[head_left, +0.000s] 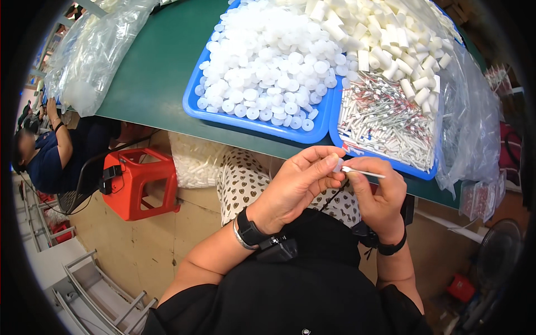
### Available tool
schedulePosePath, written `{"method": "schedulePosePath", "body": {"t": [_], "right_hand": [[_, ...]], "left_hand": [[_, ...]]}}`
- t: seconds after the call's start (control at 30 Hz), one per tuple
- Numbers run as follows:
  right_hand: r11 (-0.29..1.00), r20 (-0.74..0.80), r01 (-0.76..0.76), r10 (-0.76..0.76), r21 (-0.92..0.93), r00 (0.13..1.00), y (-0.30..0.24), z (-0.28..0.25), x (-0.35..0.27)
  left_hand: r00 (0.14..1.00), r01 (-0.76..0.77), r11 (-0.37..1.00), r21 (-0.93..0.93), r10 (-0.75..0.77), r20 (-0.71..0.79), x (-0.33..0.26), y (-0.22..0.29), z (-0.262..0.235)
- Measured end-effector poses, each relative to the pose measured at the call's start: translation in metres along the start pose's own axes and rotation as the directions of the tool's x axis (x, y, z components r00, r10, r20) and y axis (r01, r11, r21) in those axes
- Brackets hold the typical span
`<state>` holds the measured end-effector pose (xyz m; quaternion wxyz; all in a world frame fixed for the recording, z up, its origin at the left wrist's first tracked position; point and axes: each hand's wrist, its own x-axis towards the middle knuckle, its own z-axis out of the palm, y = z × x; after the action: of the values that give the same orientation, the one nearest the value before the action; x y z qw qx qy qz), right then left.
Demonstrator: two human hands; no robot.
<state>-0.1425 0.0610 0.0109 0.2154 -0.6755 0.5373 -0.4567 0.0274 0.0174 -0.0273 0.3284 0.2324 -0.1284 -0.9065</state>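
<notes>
In front of my lap both hands meet, fingertips close together. My left hand [301, 181] pinches a small translucent plastic disc [338, 165] between thumb and forefinger. Against it, my right hand [379, 190] grips a thin white stick-like part [365, 172], one end at the disc and the other pointing right. Whether the stick's end sits inside the disc or only touches it, I cannot tell. Beyond my hands, a blue tray [251, 125] is heaped with the same kind of discs. To its right, a second blue tray [416, 169] holds many thin white sticks with red and grey wires.
White foam-like cylinders [385, 36] are piled over the far part of the right tray. Clear plastic bags [469, 123] hang at the green table's [151, 84] right side. A red stool [137, 184] stands at left, near a seated person [56, 145]. A fan [499, 251] is at lower right.
</notes>
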Motion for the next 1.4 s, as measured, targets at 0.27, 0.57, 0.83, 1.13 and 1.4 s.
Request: {"method": "schedulePosePath", "body": {"t": [0.27,0.57,0.83,1.13,1.4], "right_hand": [[0.978,0.149,0.023,0.008,-0.209,0.989,-0.002,-0.007,0.002],[0.918,0.096,0.147,-0.12,-0.367,0.988,0.002,0.011,-0.008],[0.981,0.089,0.004,0.014,-0.196,0.996,0.004,0.013,-0.006],[0.833,0.154,0.17,-0.102,-0.527,0.983,0.033,-0.016,0.04],[0.813,0.119,0.099,-0.037,-0.574,0.992,0.048,-0.002,0.043]], "left_hand": [[0.999,-0.035,0.999,0.009,0.035,-0.036,-0.002,-0.002,-0.006],[1.0,-0.028,0.999,-0.026,0.028,-0.007,0.002,-0.022,-0.015],[0.994,-0.072,0.997,0.024,0.074,-0.082,0.005,-0.014,-0.008],[0.977,-0.158,0.98,0.123,0.173,-0.125,0.002,-0.007,-0.009],[0.97,-0.166,0.972,0.167,0.191,-0.15,0.0,-0.006,-0.006]]}}
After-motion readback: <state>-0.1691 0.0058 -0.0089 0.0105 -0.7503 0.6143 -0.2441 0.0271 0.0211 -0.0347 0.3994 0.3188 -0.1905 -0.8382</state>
